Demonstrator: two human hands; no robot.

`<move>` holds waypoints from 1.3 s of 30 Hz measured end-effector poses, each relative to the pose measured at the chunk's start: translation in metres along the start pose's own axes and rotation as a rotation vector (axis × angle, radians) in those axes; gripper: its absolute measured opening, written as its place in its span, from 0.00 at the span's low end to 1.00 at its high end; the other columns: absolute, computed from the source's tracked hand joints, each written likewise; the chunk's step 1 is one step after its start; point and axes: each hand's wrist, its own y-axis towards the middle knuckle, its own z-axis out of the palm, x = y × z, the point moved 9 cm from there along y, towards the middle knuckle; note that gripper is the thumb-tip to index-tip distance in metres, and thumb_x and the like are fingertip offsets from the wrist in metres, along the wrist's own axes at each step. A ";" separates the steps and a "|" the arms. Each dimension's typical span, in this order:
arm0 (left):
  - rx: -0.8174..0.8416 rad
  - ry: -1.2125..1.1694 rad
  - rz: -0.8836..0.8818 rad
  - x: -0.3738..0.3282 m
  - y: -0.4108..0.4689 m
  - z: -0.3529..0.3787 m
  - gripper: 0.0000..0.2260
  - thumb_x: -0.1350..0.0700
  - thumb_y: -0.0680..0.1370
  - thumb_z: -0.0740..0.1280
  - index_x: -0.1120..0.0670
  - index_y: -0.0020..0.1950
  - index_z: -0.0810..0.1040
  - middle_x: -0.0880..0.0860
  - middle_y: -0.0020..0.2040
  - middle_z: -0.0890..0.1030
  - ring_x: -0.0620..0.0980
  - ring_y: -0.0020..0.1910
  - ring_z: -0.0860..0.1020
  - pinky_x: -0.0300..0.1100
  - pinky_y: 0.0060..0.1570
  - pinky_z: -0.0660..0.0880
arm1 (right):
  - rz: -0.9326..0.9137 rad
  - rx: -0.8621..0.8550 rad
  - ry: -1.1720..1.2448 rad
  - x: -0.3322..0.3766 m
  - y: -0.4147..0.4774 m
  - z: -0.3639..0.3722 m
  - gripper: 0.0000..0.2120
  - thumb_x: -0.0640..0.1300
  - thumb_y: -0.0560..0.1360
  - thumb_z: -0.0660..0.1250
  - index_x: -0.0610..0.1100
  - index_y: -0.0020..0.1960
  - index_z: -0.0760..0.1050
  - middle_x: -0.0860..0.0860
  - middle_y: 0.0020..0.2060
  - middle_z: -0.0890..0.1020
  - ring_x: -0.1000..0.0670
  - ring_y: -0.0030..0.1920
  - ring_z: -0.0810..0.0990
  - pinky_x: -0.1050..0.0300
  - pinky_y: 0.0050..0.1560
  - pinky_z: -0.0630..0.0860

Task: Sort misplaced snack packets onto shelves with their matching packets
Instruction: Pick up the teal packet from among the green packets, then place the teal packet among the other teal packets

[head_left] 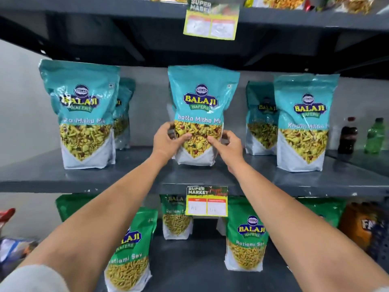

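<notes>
A teal Khatta Mitha Mix packet [202, 98] stands upright at the middle of the grey middle shelf [134, 173]. My left hand [168, 140] grips its lower left side, thumb on the front. My right hand [228, 144] touches its lower right side with fingers curled around the edge. Matching teal packets stand to the left [82, 110] and right [305, 121], with more behind them. Green Ratlami Sev packets [246, 234] stand on the shelf below.
A price tag [207, 201] hangs from the middle shelf's front edge and another [211, 20] from the shelf above. A dark cola bottle [347, 135] and a green bottle [375, 135] stand at the far right. An orange drink pack [362, 224] sits at the lower right.
</notes>
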 end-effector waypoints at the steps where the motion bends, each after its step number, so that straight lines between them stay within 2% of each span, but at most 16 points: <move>1: 0.017 -0.017 -0.012 0.009 0.002 0.005 0.27 0.51 0.68 0.78 0.58 0.63 0.74 0.57 0.60 0.81 0.51 0.56 0.78 0.50 0.61 0.77 | 0.000 0.009 -0.008 -0.007 0.003 0.002 0.14 0.43 0.70 0.75 0.40 0.52 0.77 0.55 0.40 0.80 0.68 0.34 0.78 0.76 0.31 0.71; 6: 0.047 -0.060 -0.058 0.033 0.007 0.012 0.29 0.52 0.68 0.77 0.59 0.65 0.73 0.56 0.61 0.80 0.50 0.58 0.77 0.48 0.64 0.74 | -0.003 0.073 -0.050 -0.025 0.015 0.010 0.11 0.45 0.70 0.75 0.45 0.49 0.76 0.52 0.44 0.82 0.55 0.45 0.80 0.66 0.41 0.77; 10: 0.053 -0.014 -0.056 0.031 0.006 0.012 0.30 0.48 0.69 0.77 0.58 0.66 0.72 0.55 0.61 0.80 0.51 0.58 0.78 0.49 0.63 0.75 | -0.035 0.092 -0.102 -0.025 0.014 0.013 0.12 0.47 0.72 0.73 0.46 0.52 0.75 0.54 0.46 0.81 0.63 0.45 0.77 0.69 0.42 0.73; 14: -0.004 -0.007 -0.065 0.027 -0.003 0.003 0.34 0.46 0.67 0.78 0.59 0.67 0.71 0.55 0.63 0.79 0.50 0.60 0.77 0.46 0.65 0.74 | -0.038 0.037 -0.188 -0.021 0.009 0.010 0.19 0.51 0.71 0.73 0.45 0.56 0.73 0.49 0.51 0.81 0.52 0.49 0.79 0.56 0.51 0.75; 16: -0.092 -0.035 -0.045 0.019 -0.011 -0.010 0.31 0.47 0.67 0.78 0.59 0.64 0.73 0.54 0.60 0.79 0.48 0.58 0.77 0.44 0.62 0.75 | -0.097 -0.101 -0.186 -0.007 0.001 -0.003 0.16 0.51 0.71 0.72 0.44 0.52 0.72 0.49 0.46 0.79 0.52 0.44 0.77 0.55 0.48 0.75; 18: -0.191 -0.101 0.010 0.008 -0.025 -0.025 0.23 0.49 0.68 0.78 0.58 0.57 0.76 0.52 0.51 0.81 0.44 0.50 0.79 0.38 0.53 0.78 | -0.217 -0.212 -0.153 0.016 -0.013 -0.014 0.12 0.50 0.73 0.70 0.45 0.41 0.70 0.53 0.34 0.74 0.57 0.33 0.71 0.58 0.39 0.71; 20: -0.289 -0.110 0.104 -0.007 -0.046 -0.042 0.13 0.52 0.71 0.75 0.57 0.49 0.78 0.47 0.41 0.80 0.38 0.39 0.77 0.30 0.43 0.74 | -0.316 -0.236 -0.131 0.037 -0.036 -0.016 0.18 0.48 0.76 0.67 0.48 0.32 0.63 0.55 0.26 0.65 0.58 0.27 0.63 0.62 0.31 0.62; 23: -0.398 -0.114 0.168 -0.013 -0.087 -0.064 0.07 0.54 0.74 0.71 0.54 0.39 0.76 0.44 0.32 0.76 0.37 0.31 0.74 0.33 0.37 0.70 | -0.439 -0.114 -0.113 0.061 -0.082 0.002 0.23 0.47 0.77 0.64 0.50 0.27 0.56 0.55 0.22 0.59 0.58 0.25 0.58 0.61 0.28 0.55; 26: -0.377 -0.139 0.131 0.011 -0.127 -0.075 0.09 0.54 0.75 0.70 0.49 0.36 0.73 0.56 0.29 0.76 0.57 0.29 0.75 0.47 0.34 0.71 | -0.487 0.116 -0.138 0.060 -0.131 0.040 0.22 0.44 0.76 0.63 0.48 0.26 0.57 0.54 0.21 0.58 0.57 0.25 0.57 0.57 0.27 0.55; 27: -0.365 -0.140 0.115 0.024 -0.140 -0.078 0.10 0.54 0.75 0.70 0.47 0.36 0.72 0.58 0.29 0.75 0.59 0.29 0.74 0.48 0.33 0.71 | -0.478 0.174 -0.150 0.051 -0.147 0.053 0.22 0.42 0.76 0.62 0.47 0.26 0.58 0.54 0.21 0.58 0.58 0.24 0.57 0.57 0.27 0.55; 29: -0.329 -0.095 0.054 0.054 -0.171 -0.084 0.10 0.55 0.75 0.69 0.48 0.36 0.72 0.57 0.29 0.75 0.53 0.28 0.72 0.44 0.33 0.69 | -0.433 0.257 -0.206 0.023 -0.177 0.077 0.21 0.40 0.75 0.62 0.46 0.26 0.58 0.55 0.21 0.57 0.57 0.23 0.59 0.60 0.27 0.54; 31: -0.283 -0.011 -0.067 0.103 -0.208 -0.091 0.08 0.54 0.74 0.69 0.50 0.36 0.72 0.51 0.29 0.74 0.46 0.28 0.71 0.40 0.33 0.69 | -0.329 0.334 -0.306 -0.026 -0.207 0.101 0.19 0.43 0.74 0.60 0.47 0.26 0.58 0.53 0.21 0.58 0.55 0.24 0.60 0.55 0.27 0.56; 34: -0.227 0.116 -0.282 0.191 -0.274 -0.108 0.08 0.48 0.71 0.68 0.45 0.35 0.71 0.44 0.30 0.75 0.45 0.29 0.73 0.43 0.36 0.74 | -0.046 0.452 -0.493 -0.128 -0.263 0.127 0.13 0.48 0.71 0.60 0.46 0.30 0.64 0.49 0.24 0.68 0.45 0.28 0.71 0.50 0.31 0.68; 36: -0.220 0.204 -0.402 0.243 -0.310 -0.125 0.08 0.46 0.70 0.70 0.45 0.39 0.73 0.46 0.35 0.77 0.50 0.33 0.75 0.53 0.41 0.78 | 0.176 0.496 -0.480 -0.186 -0.299 0.138 0.08 0.48 0.71 0.66 0.44 0.39 0.71 0.47 0.33 0.77 0.44 0.34 0.76 0.48 0.39 0.76; 37: -0.213 0.250 -0.453 0.262 -0.323 -0.133 0.11 0.45 0.69 0.72 0.49 0.44 0.74 0.49 0.40 0.77 0.51 0.37 0.76 0.55 0.44 0.78 | 0.269 0.520 -0.467 -0.206 -0.314 0.145 0.11 0.49 0.71 0.69 0.43 0.47 0.72 0.46 0.40 0.80 0.44 0.39 0.78 0.46 0.44 0.78; 39: -0.132 0.322 -0.578 0.290 -0.336 -0.140 0.26 0.45 0.67 0.76 0.56 0.59 0.72 0.54 0.54 0.75 0.54 0.51 0.77 0.56 0.55 0.76 | 0.383 0.597 -0.500 -0.231 -0.333 0.163 0.27 0.51 0.70 0.73 0.42 0.62 0.68 0.43 0.58 0.77 0.43 0.55 0.78 0.46 0.56 0.76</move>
